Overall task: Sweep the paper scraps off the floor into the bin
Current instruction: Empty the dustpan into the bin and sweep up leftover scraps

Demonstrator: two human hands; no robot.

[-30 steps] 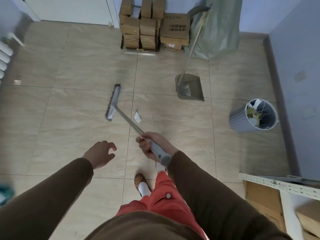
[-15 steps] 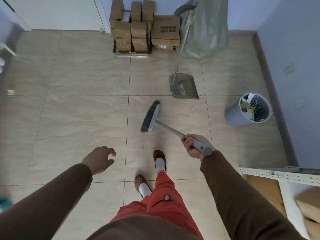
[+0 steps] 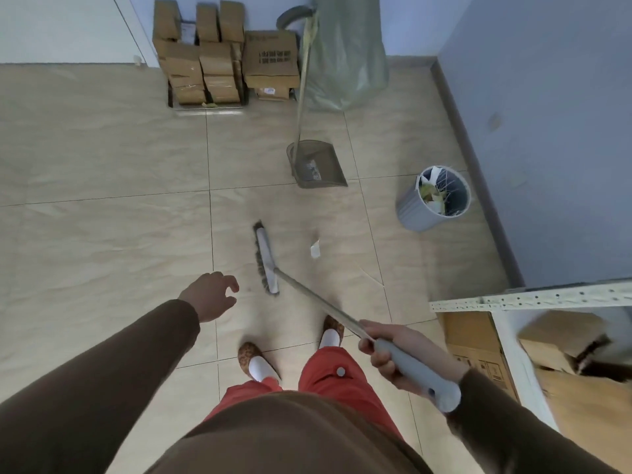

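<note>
My right hand point(image 3: 398, 357) grips the grey handle of a broom point(image 3: 266, 260), whose brush head rests on the tiled floor ahead of my feet. A small white paper scrap point(image 3: 315, 249) lies on the tile just right of the brush head, apart from it. A thin paper strip point(image 3: 371, 276) lies further right. A grey long-handled dustpan point(image 3: 316, 164) stands beyond, holding a few scraps. The grey bin point(image 3: 432, 203), with paper in it, stands at the right near the wall. My left hand point(image 3: 210, 295) hangs free with loosely curled fingers, holding nothing.
Stacked cardboard boxes point(image 3: 219, 53) and a green sack point(image 3: 345, 53) stand against the far wall. A blue wall point(image 3: 547, 131) runs along the right. A white metal shelf frame point(image 3: 530, 299) with cardboard boxes under it juts in at lower right.
The broom head swung from far left to the middle, then came back nearer my feet. The white scrap now lies further right, closer to the bin. My view shifted right.
</note>
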